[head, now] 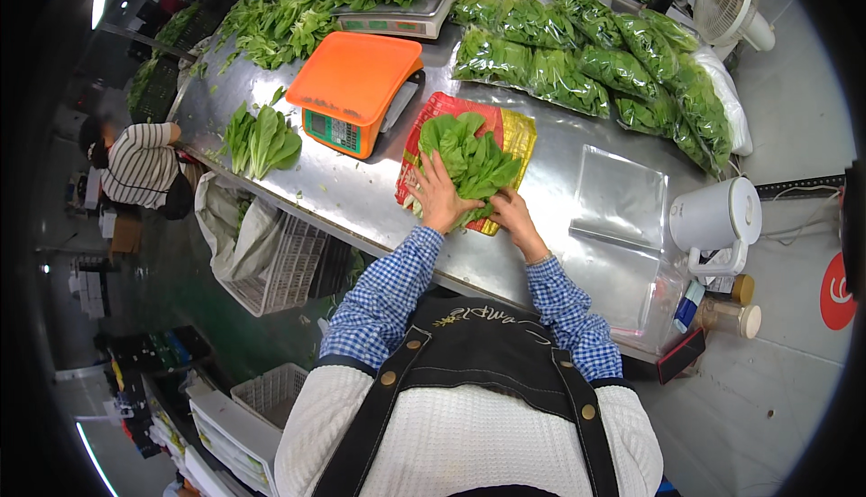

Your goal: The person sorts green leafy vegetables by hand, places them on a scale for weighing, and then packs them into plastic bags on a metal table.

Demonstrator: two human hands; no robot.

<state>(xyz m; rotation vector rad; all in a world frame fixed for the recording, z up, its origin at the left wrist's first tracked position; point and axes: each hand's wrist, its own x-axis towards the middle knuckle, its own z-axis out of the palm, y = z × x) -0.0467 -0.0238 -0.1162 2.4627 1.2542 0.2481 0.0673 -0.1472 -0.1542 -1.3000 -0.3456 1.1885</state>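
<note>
A bunch of leafy greens (467, 155) lies on a red and yellow printed plastic bag (519, 133) on the metal table. My left hand (438, 192) holds the bunch from its left side, fingers spread over the leaves and thumb pointing right. At the bunch's near right edge, my right hand (515, 218) grips the lower leaves, its fingertips partly hidden. Just beyond stands an orange digital scale (355, 77) with a bare pan. Left of the scale, a few loose greens (264, 140) rest near the table edge.
Bagged greens (568, 57) are piled at the back right. Flat clear bags (619, 206) lie right of my hands, near a white kettle (710, 216) and jars (734, 318). Another scale (399, 20) bears greens. A crate (274, 280) stands below; a person (139, 165) is at left.
</note>
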